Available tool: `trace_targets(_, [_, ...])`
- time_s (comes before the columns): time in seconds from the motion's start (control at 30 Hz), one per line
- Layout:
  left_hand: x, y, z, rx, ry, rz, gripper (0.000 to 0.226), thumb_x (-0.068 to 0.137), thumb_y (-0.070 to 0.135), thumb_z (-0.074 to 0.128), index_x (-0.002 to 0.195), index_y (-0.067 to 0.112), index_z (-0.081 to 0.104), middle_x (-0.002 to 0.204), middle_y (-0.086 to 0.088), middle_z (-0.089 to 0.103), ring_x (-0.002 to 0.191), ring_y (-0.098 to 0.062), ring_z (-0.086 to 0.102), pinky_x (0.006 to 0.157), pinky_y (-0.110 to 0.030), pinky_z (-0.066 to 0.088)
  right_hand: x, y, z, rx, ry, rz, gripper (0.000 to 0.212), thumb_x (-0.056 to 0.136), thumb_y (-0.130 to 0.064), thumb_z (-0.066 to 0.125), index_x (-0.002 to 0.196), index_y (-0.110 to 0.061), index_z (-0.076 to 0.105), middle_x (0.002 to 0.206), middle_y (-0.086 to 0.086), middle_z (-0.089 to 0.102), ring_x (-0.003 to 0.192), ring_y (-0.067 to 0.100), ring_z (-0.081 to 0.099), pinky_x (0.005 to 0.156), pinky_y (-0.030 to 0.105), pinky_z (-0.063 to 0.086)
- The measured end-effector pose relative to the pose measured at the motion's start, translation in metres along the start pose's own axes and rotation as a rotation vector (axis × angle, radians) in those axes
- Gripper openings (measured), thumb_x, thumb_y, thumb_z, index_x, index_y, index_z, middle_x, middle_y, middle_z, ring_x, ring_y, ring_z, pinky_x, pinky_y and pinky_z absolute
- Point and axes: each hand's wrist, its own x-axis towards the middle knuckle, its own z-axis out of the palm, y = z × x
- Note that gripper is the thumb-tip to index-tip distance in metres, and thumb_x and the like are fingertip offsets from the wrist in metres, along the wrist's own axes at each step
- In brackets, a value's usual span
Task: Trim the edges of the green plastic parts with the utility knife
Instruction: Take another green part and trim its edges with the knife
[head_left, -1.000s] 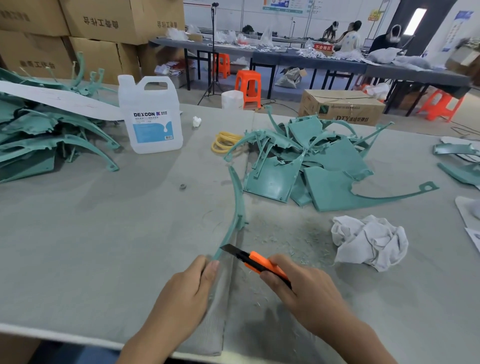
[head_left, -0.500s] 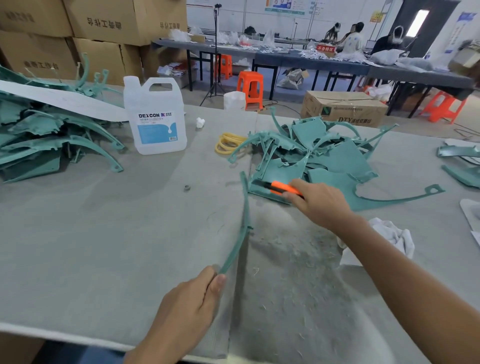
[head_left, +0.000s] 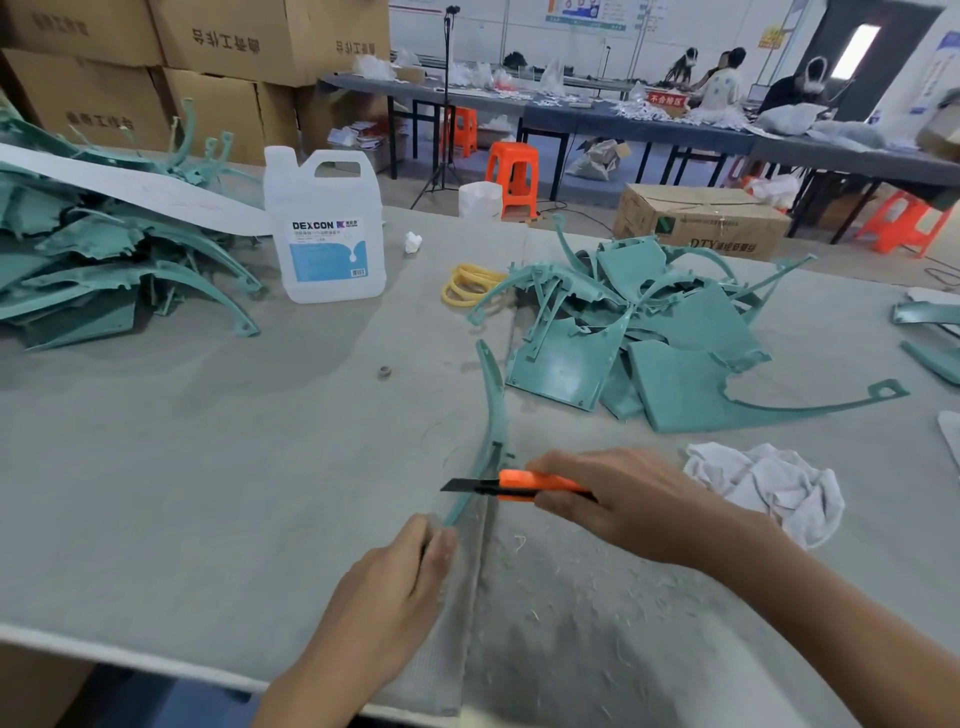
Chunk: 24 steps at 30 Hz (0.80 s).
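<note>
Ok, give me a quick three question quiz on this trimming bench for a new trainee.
1. True or false: the right hand holds the orange utility knife.
2. The left hand grips: A) the white rag, B) the near end of the curved green strip, C) the jug?
3. Fill in: the blade points toward the person's ____.
Key: 1 true; 2 B; 3 left.

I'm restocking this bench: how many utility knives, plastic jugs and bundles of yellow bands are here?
Utility knife: 1
Plastic jug: 1
Yellow band bundle: 1
Total: 3
</note>
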Motion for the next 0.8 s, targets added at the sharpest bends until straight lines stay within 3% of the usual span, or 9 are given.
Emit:
trace_targets(0.1, [-0.001, -0.002, 0.001, 0.056, -0.021, 0.030, 0.036, 0.092, 0.070, 0.010, 0.082, 0.044, 0.032, 0.072, 0.026, 0.058, 0.057, -0.014, 0.049, 0.055, -0.034, 0.033, 0.015, 0.009, -0.008, -0.040, 0.048, 0.012, 0.033, 0.103, -0.059, 0.032, 0.126, -0.044, 0.051, 0.073, -0.016, 0.055, 0.056, -0.001, 0.049, 0.052, 0.020, 0.034])
trace_targets(0.2, [-0.003, -0.003, 0.000, 0.102, -0.024, 0.031, 0.034, 0.092, 0.069, 0.006, 0.082, 0.048, 0.031, 0.062, 0.008, 0.055, 0.055, -0.012, 0.050, 0.055, -0.032, 0.035, 0.043, 0.027, -0.023, -0.079, 0.087, 0.061, 0.042, 0.101, -0.059, 0.027, 0.125, -0.040, 0.055, 0.069, -0.013, 0.055, 0.054, 0.000, 0.051, 0.051, 0.021, 0.040])
trace_targets(0.33, [-0.003, 0.000, 0.000, 0.216, -0.037, 0.009, 0.047, 0.089, 0.069, -0.002, 0.084, 0.035, 0.031, 0.062, 0.004, 0.051, 0.057, -0.013, 0.048, 0.061, -0.035, 0.041, 0.079, 0.051, -0.042, -0.289, 0.157, 0.117, 0.034, 0.105, -0.058, 0.033, 0.122, -0.038, 0.054, 0.081, -0.010, 0.061, 0.071, 0.020, 0.062, 0.055, 0.030, 0.035])
trace_targets(0.47, [-0.001, 0.000, -0.001, 0.210, -0.071, -0.015, 0.052, 0.087, 0.070, -0.003, 0.084, 0.031, 0.032, 0.064, 0.004, 0.051, 0.059, -0.013, 0.048, 0.063, -0.035, 0.041, 0.093, 0.055, -0.055, -0.398, 0.159, 0.121, 0.035, 0.105, -0.057, 0.032, 0.123, -0.034, 0.052, 0.087, -0.005, 0.062, 0.072, 0.024, 0.058, 0.058, 0.033, 0.041])
trace_targets(0.67, [-0.002, 0.001, 0.000, 0.256, -0.083, -0.019, 0.053, 0.084, 0.070, -0.010, 0.085, 0.034, 0.028, 0.064, 0.004, 0.050, 0.057, -0.013, 0.044, 0.061, -0.035, 0.036, 0.071, 0.040, -0.062, -0.230, 0.166, 0.072, 0.028, 0.105, -0.055, 0.037, 0.118, -0.036, 0.052, 0.070, -0.014, 0.049, 0.058, 0.004, 0.046, 0.055, 0.030, 0.037])
trace_targets(0.8, [-0.001, 0.001, 0.000, 0.227, -0.081, -0.009, 0.048, 0.086, 0.070, -0.005, 0.087, 0.036, 0.028, 0.065, 0.004, 0.053, 0.057, -0.012, 0.048, 0.061, -0.034, 0.040, 0.057, 0.020, -0.055, -0.190, 0.038, -0.026, 0.027, 0.102, -0.061, 0.037, 0.115, -0.042, 0.052, 0.067, -0.015, 0.052, 0.056, -0.001, 0.047, 0.051, 0.025, 0.029])
